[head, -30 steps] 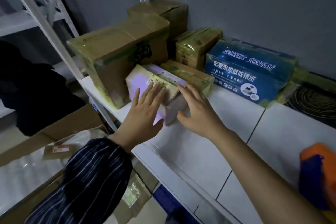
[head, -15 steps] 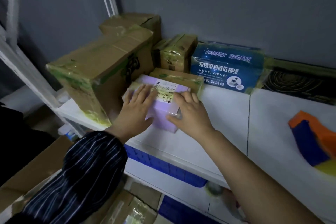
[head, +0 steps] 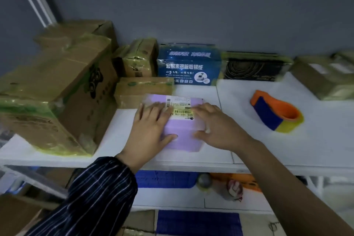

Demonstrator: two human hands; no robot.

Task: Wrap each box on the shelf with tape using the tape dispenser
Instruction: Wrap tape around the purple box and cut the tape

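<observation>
I've got the lilac box (head: 182, 134) at the front of the white shelf (head: 287, 145), its long axis apparently running away from me toward the wall. My left hand (head: 149, 130) and right hand (head: 216, 128) lie flat on top, fingers relaxed and uncurled, thumbs against its near face. The tape dispenser (head: 275, 114) lies well to the right, angled from far-left to near-right.

Matt lilac box (head: 182, 132), tape-glossed cardboard boxes (head: 57, 92), smooth white shelf (head: 316, 140)

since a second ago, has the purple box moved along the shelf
Yes: the purple box has slid right along the shelf, away from the large taped carton and toward the panel seam.
</observation>
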